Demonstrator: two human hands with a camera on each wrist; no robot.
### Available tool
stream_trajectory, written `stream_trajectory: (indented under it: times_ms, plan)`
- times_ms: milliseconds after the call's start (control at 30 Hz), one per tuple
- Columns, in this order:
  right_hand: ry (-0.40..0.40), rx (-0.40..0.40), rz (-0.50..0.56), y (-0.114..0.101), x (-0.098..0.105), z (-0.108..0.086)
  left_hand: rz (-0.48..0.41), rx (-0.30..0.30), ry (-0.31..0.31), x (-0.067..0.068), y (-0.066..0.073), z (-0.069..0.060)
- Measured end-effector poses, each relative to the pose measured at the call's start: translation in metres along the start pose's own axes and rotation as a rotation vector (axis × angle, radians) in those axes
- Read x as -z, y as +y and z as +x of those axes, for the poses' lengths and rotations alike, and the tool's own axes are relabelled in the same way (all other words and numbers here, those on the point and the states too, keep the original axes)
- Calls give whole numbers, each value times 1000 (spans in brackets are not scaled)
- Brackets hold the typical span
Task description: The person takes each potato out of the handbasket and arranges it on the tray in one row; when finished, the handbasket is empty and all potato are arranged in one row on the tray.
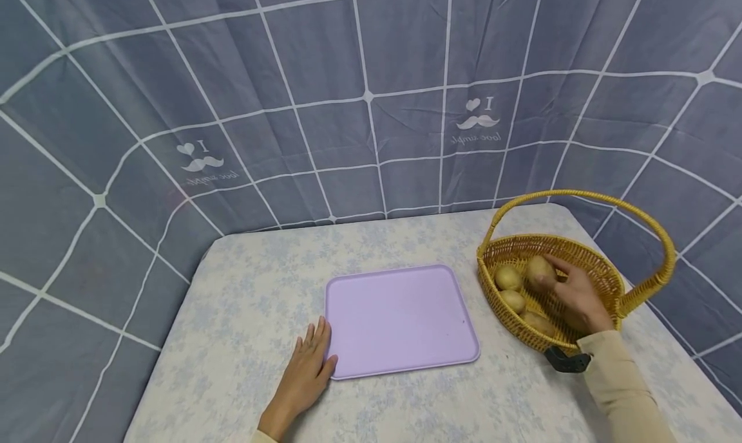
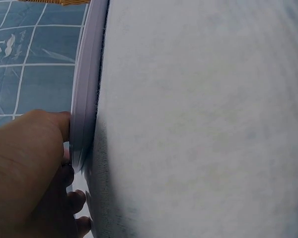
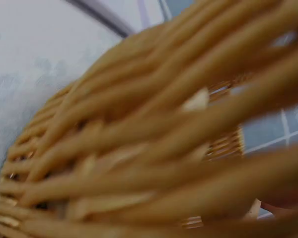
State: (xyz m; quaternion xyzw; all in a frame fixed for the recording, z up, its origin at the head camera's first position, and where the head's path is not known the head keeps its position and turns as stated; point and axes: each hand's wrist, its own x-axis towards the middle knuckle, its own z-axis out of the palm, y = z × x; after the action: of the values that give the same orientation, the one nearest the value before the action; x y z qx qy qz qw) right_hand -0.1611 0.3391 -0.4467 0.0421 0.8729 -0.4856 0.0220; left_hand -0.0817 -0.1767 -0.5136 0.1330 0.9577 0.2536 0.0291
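Observation:
A shallow lilac tray (image 1: 400,320) lies flat on the table. My left hand (image 1: 305,369) rests at its left edge, fingers straight, with the thumb by the near left corner. In the left wrist view that hand (image 2: 27,158) touches the tray's rim (image 2: 84,89). On the right stands a yellow wicker basket (image 1: 591,263) with several potatoes (image 1: 513,300) inside. My right hand (image 1: 580,295) reaches into it and grips one potato (image 1: 539,270) between thumb and fingers. The basket's weave (image 3: 139,124) covers most of the right wrist view, hiding most of that hand.
The basket's tall hoop handle (image 1: 585,195) arches above my right hand. A pale floral cloth (image 1: 261,288) covers the table. Behind and at the sides hangs a grey-blue curtain (image 1: 324,56) with a white grid. A black wrist strap (image 1: 567,360) sits against the basket's near side.

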Motion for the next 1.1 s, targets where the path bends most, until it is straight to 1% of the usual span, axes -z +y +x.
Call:
stream_trajectory:
  times_ms: [100,167,333,433,600,667,733,800,833,967,1033,1100]
  plan:
    - [47,32,7,-10,1,-6,2,-1,1,-1,0,-1]
    - [73,55,-10,-21,3,-9,2,0,5,-1,-1,0]
    - [92,109,-6,-51,0,-19,-9,2,14,-1,-1,-1]
    - [91,150,75,-71,-9,-27,-8,0,20,-2,-1,-2]
    - [96,298,228,-97,-33,-31,-6,-25,44,-2,1,-2]
    - [78,352,299,-106,-46,-30,-9,-30,43,-2,1,-2]
    - [48,387,330,-113,-61,-28,-12,-29,37,-2,1,-2]
    - [-2,400,354,-120,-79,-24,-14,-30,31,-2,1,-2]
    - [-29,406,354,-123,-89,-21,-15,-30,29,-2,1,-2]
    - [-166,385,331,-130,-136,-12,-11,-34,34,-2,0,-2]
    - [-230,388,307,-132,-161,-9,-10,-33,36,-2,0,-3]
    - [-278,401,267,-131,-186,-7,-10,-29,36,-2,0,-3]
